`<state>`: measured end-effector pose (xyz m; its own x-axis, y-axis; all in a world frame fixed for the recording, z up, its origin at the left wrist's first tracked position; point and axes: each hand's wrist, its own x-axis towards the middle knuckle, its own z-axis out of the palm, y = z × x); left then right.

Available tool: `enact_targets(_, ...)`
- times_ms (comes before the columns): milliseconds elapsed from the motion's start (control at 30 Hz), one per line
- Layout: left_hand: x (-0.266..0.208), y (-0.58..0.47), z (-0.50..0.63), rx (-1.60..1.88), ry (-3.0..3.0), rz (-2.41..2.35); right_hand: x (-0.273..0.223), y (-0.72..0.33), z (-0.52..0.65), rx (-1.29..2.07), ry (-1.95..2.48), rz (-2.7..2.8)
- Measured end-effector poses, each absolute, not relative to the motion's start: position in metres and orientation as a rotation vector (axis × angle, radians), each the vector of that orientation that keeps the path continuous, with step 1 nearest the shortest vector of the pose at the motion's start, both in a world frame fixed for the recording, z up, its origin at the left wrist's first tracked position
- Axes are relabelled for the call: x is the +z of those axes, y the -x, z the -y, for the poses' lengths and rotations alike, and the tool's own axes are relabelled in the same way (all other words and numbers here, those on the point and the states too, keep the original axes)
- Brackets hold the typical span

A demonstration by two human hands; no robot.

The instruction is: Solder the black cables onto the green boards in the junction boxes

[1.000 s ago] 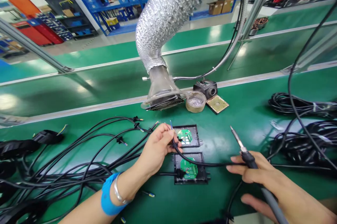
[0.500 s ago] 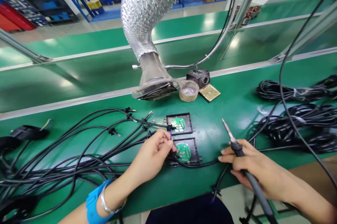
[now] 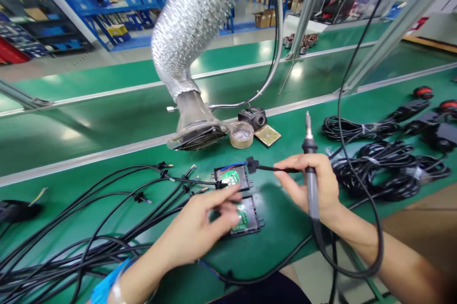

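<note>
My right hand (image 3: 317, 185) is closed around a soldering iron (image 3: 312, 190), its tip up. Its thumb and finger also pinch a black cable (image 3: 273, 168), whose strain relief (image 3: 252, 165) and blue wire reach the upper black housing (image 3: 245, 178). Inside that housing lies a green circuit board (image 3: 231, 178). My left hand (image 3: 203, 225), slightly blurred, hovers over the lower black housing (image 3: 254, 213) with its fingers apart. It partly hides the green circuit board (image 3: 243, 217) there. Another cable end (image 3: 228, 278) lies near the table's front edge.
Several black cables (image 3: 107, 213) spread across the left side. Coiled cables (image 3: 382, 166) lie on the right. A fume extractor hood (image 3: 200, 128) hangs behind the housings, beside a round tin (image 3: 242, 134), an iron stand (image 3: 253, 117) and a sponge tray (image 3: 267, 135).
My right hand has come inward and up, turning the iron upright, and now pinches a cable. My left hand has opened from its pinch near the boards. The head view has shifted.
</note>
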<state>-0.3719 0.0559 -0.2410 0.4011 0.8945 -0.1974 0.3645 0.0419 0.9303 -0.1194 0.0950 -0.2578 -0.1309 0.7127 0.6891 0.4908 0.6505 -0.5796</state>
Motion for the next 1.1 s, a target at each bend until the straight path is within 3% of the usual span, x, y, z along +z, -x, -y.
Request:
enact_targets(133, -0.250, 0.344, -0.091, 1.221, -1.119, -1.091, -0.265, 0.139, -0.101, 0.257, 1.003, 1.830)
enact_targets(233, -0.250, 0.337, -0.104, 1.393, -0.882, -0.957, -0.277, 0.143, -0.095, 0.356, 0.989, 1.918)
enact_targets(733, -0.251, 0.344, -0.108, 0.756, -1.384, -1.023, -0.252, 0.176, -0.129, 0.731, 0.886, 1.857)
enact_targets(1100, -0.248, 0.357, -0.086, 0.872, -0.934, -1.094, -0.275, 0.186, -0.113, 0.714, 0.913, 1.779)
